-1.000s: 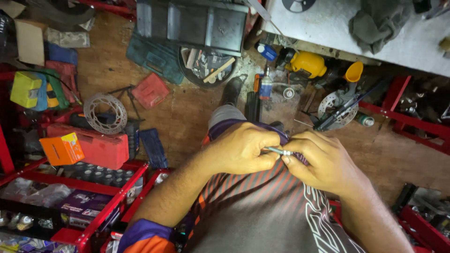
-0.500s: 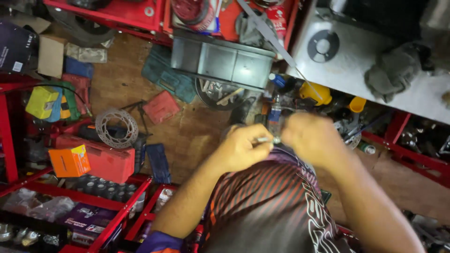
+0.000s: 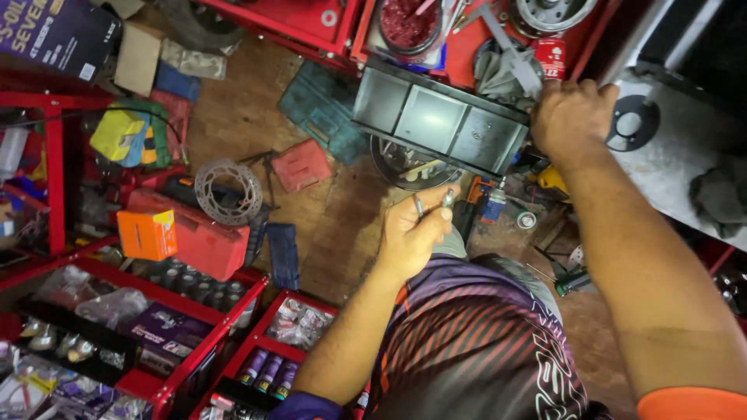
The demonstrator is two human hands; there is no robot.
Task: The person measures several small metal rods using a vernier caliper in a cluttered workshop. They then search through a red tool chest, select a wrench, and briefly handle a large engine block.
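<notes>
My left hand (image 3: 414, 232) is held up in front of my chest, pinching small metal parts (image 3: 433, 202), a thin pin and a short bolt-like piece, between thumb and fingers. My right hand (image 3: 570, 118) reaches far forward and closes on the right end of a dark grey metal drawer tray (image 3: 436, 118) with three compartments. A grey rag (image 3: 498, 74) lies just behind that tray, next to my right hand. My striped jersey fills the lower middle.
A brake disc (image 3: 228, 191) lies on the brown floor beside a red metal box (image 3: 206, 237) and an orange carton (image 3: 146, 234). Red trays (image 3: 233, 311) of bagged parts run along the lower left. A grey bench (image 3: 669, 155) stands at right. Tools and a yellow bottle (image 3: 554, 180) are scattered under the tray.
My hands were together on the small metal part; now they have separated. The right hand has reached forward to the grey drawer tray, and the left keeps the small parts.
</notes>
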